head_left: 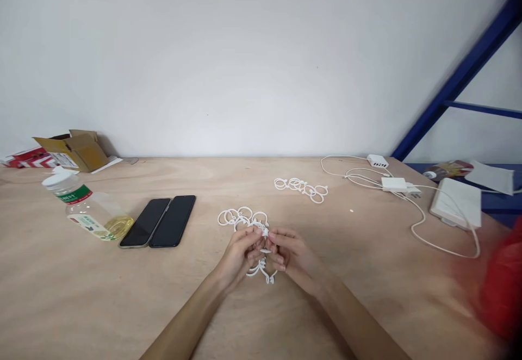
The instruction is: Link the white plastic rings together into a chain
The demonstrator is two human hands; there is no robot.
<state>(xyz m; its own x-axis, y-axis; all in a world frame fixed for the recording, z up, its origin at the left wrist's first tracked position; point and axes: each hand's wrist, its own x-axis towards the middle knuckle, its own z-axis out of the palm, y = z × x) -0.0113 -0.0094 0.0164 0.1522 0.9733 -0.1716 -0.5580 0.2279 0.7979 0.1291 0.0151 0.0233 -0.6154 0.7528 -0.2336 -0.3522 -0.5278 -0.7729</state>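
My left hand [240, 252] and my right hand [294, 252] meet over the middle of the table, fingertips pinching a small white plastic piece [265, 231] between them. Which ring that piece belongs to is hard to make out. Just beyond my fingers lies a cluster of white rings [230, 217], partly hidden by my left hand. More white rings [256, 268] show below and between my hands. Farther back, a separate group of linked or overlapping white rings [300, 186] rests on the wooden table [101, 305].
Left of my hands are two dark phones [173, 221] and a clear bottle [92, 210] of yellow liquid. A cardboard box [84, 152] stands at the back left. On the right are white cables, a charger [393, 185], a white box [457, 203] and a blurred red object [503, 284].
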